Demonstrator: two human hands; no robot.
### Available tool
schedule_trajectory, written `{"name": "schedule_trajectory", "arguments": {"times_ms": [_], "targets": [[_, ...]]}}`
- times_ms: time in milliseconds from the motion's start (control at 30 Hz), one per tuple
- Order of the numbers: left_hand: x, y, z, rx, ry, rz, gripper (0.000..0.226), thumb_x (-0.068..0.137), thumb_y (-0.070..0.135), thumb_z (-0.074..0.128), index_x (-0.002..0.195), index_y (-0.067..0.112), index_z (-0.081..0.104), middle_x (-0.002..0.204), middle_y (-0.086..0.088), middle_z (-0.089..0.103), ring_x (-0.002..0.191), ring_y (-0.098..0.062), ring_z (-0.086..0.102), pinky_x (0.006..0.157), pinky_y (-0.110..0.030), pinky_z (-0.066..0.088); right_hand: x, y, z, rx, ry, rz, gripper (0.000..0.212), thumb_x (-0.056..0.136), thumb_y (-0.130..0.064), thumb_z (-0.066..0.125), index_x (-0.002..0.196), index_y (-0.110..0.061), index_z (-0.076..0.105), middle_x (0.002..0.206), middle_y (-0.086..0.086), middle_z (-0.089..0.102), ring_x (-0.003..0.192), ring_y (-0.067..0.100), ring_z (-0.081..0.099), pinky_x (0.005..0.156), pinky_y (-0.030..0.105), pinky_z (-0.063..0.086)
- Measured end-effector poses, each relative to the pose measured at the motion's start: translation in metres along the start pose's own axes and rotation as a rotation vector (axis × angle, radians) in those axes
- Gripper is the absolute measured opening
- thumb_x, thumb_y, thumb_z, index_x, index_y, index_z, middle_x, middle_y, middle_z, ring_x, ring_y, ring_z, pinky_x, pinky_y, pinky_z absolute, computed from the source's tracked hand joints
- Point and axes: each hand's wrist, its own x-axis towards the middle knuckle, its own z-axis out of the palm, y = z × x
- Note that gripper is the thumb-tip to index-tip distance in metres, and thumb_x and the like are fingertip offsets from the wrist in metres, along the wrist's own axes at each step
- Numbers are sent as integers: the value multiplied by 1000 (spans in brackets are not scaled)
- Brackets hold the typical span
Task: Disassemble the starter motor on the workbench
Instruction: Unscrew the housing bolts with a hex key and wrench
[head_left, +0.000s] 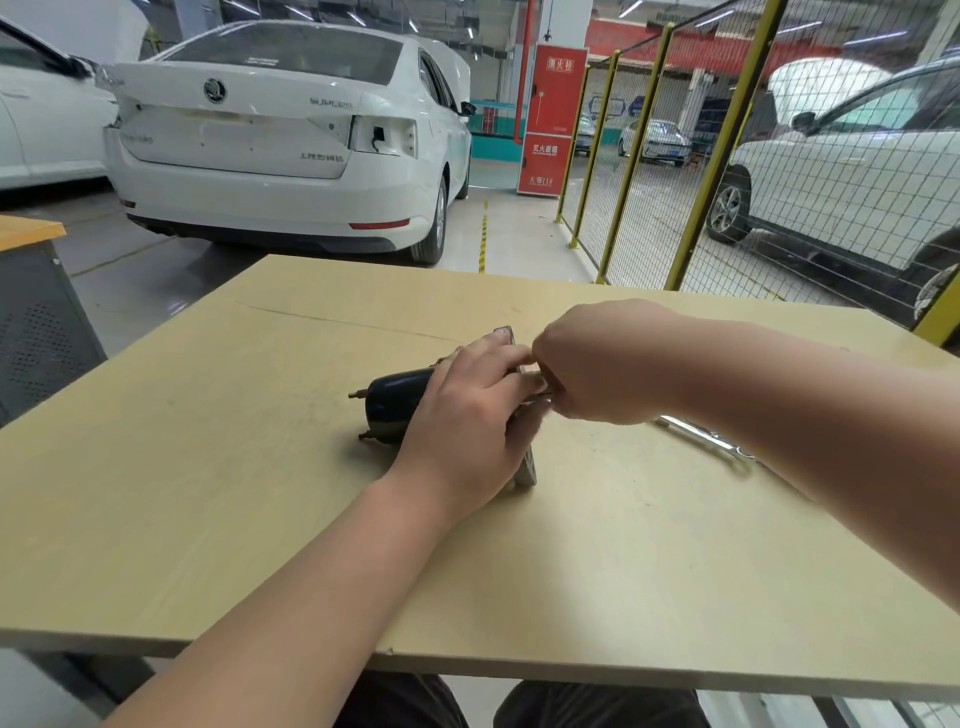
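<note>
Head view: mid-counter (208, 519) lies the starter motor (397, 402), likely heavy, stiff and prone to rolling. The left grip (467, 415) clasps its housing from above, the sensible hold. The right grip (602, 364) is fisted at the flange end, its contents hidden.

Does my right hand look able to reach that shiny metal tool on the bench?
Probably yes: the shiny metal tool lies on the pale wooden bench close under the right forearm, though the right hand is occupied at the black starter motor.
</note>
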Motion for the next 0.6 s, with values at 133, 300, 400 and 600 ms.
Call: {"name": "schedule_trajectory", "arguments": {"times_ms": [133, 300, 400, 600], "targets": [[1, 1, 1, -20, 56, -9, 15, 87, 12, 62, 90, 4, 74, 101, -5, 70, 119, -33, 56, 94, -53, 45, -1, 1, 1, 42, -96, -82, 26, 97, -26, 40, 89, -9, 58, 79, 3, 55, 67, 21, 49, 53, 28, 37], [1, 1, 0, -57, 41, -38, 11, 82, 14, 70, 87, 4, 68, 103, -7, 66, 117, -31, 56, 92, -53, 45, -2, 4, -3, -4, -26, -45, 16, 93, -21, 46, 85, -14, 58, 72, -1, 52, 60, 18, 49, 47, 25, 34], [0, 0, 0, -5, 10, 1, 16, 87, 14, 65, 96, 2, 72, 115, -10, 65, 121, -34, 54, 95, -54, 44, -1, -1, -3, 12, 0, 10, 9, 90, -22, 50, 82, -18, 51, 73, 0, 50, 61, 18, 50, 47, 25, 33], [2, 3, 1, -60, 92, -6, 5, 81, 6, 71, 81, 2, 73, 93, -7, 70, 115, -35, 58, 91, -55, 47, -1, 5, -2, 1, -98, -77, 25, 97, -20, 41, 93, -10, 64, 70, 0, 51, 58, 17, 44, 48, 25, 33]]}}
